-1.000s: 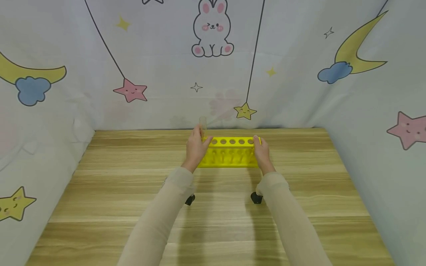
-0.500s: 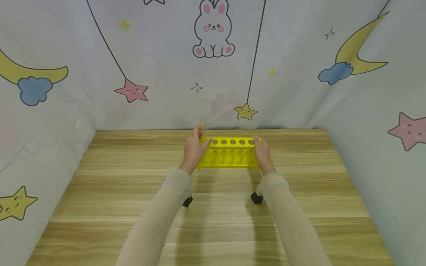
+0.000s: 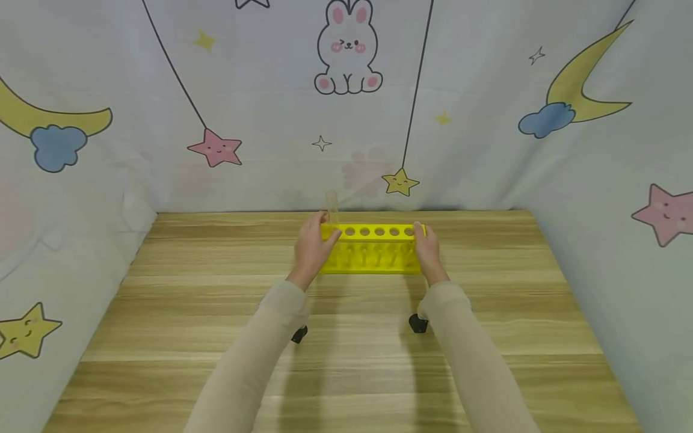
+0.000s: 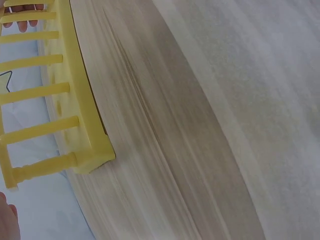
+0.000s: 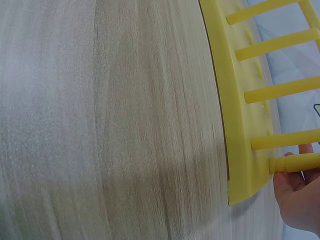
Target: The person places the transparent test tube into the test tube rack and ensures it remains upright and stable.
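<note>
A yellow test tube rack (image 3: pixel 370 258) stands on the table, with a row of round holes along its top bar. One clear test tube (image 3: pixel 332 208) rises upright from the leftmost end of the rack. My left hand (image 3: pixel 310 245) is beside that end, thumb near the top bar and fingers spread apart from the tube. In the left wrist view its fingertips (image 4: pixel 7 220) show just beyond the rack's end post. At the opposite end, my right hand (image 3: pixel 428 248) grips the rack, thumb on the top bar. The right wrist view shows its fingers (image 5: pixel 297 192) round the end post.
Wood-patterned table (image 3: pixel 368 373) extends on all sides of the rack. A white curtain (image 3: pixel 260 90) printed with a rabbit, stars and moons hangs behind and at both sides. Black wrist devices (image 3: pixel 418 323) show under the sleeves.
My left hand has shifted left and slightly down, away from the test tube, uncovering more of it and of the rack's left end. The right hand keeps its hold on the rack.
</note>
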A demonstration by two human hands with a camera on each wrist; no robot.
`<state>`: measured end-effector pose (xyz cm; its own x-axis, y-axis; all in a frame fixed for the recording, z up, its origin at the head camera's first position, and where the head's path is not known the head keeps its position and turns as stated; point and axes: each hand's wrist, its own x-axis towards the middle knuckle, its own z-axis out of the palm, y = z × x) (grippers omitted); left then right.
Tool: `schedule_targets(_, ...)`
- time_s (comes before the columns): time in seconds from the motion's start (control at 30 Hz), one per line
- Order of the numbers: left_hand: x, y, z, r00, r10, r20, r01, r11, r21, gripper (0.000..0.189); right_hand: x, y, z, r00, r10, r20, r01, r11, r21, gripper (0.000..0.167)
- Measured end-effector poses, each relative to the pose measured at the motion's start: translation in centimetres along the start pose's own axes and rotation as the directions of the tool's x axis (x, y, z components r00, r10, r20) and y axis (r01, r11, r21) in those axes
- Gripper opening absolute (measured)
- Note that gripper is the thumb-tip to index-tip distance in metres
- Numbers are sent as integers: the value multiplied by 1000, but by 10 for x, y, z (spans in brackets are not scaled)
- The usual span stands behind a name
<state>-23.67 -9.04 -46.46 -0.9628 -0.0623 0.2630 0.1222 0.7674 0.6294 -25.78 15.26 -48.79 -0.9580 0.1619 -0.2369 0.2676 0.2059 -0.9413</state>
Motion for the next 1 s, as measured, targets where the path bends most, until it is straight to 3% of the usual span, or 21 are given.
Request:
schedule_targets(0.3,-7,-9,-5,1000,18,12,-18,1000,24,54,0,0,-1,1000,12,-9,-12,1000,-15,40)
schedule_targets(0.57,-13,-22,-8,999,29,25,-31,998,57,56,-1,0,-2,1000,19,2,-19,999,-41,51)
schedule_targets(1.0,-20,-41,-13,999,27,33,-30,997,78,59,0,0,-2,1000,21,7,-20,999,-28,43)
